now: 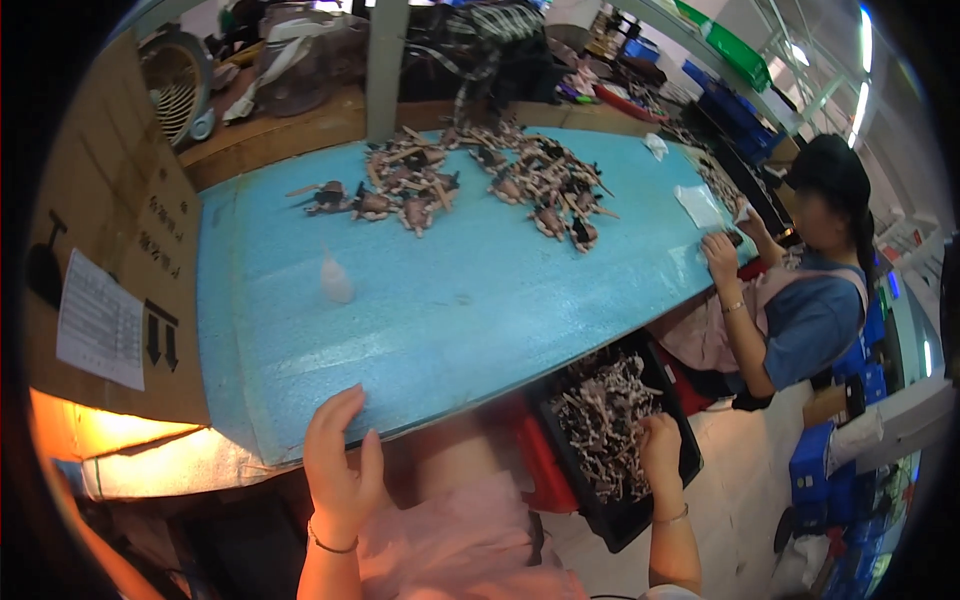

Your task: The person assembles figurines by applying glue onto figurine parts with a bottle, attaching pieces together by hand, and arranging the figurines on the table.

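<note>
My left hand [340, 465] is raised at the near edge of the blue-topped table [420, 330], fingers and thumb apart, with nothing in it. Down at the right, my right hand [661, 452] reaches into a black crate [611, 530] filled with small pale and dark figure-like pieces [600, 430]. Its fingers are curled together; whatever they hold is too small to make out. On the tabletop lies a small translucent bottle [336, 278] with a pointed tip. Farther back are two loose heaps of small brown, black and pale figures, a left heap [405, 180] and a right heap [545, 180].
A large cardboard box [120, 220] stands along the table's left side. At the right end a co-worker [800, 280] handles a small dark thing near a white sheet [699, 207]. A red crate [545, 460] sits beside the black one. A metal post [386, 70] rises behind the table.
</note>
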Tool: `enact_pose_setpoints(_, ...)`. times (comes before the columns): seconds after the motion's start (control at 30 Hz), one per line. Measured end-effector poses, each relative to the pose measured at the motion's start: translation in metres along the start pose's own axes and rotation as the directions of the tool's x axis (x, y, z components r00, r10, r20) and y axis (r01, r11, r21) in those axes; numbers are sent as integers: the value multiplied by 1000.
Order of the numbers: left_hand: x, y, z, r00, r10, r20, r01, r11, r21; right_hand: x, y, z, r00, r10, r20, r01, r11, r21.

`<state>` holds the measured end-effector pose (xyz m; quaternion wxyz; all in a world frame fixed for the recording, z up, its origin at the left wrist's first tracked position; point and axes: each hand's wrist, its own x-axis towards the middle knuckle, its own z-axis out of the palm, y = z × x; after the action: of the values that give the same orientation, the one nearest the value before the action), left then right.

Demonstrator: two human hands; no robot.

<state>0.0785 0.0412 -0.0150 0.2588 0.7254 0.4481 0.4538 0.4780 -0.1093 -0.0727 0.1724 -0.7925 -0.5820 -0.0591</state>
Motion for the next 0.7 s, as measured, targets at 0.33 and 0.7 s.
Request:
enact_pose_setpoints(0.33,-1,-10,-3,993,93,-75,-73,970,232,194,-112,-12,856,-265,-443,411,870,273)
enact_pose_setpoints(0.7,-8,-7,-10,994,98,-53,-84,971,226,328,-134,80,985,-125,-116,159,923,350)
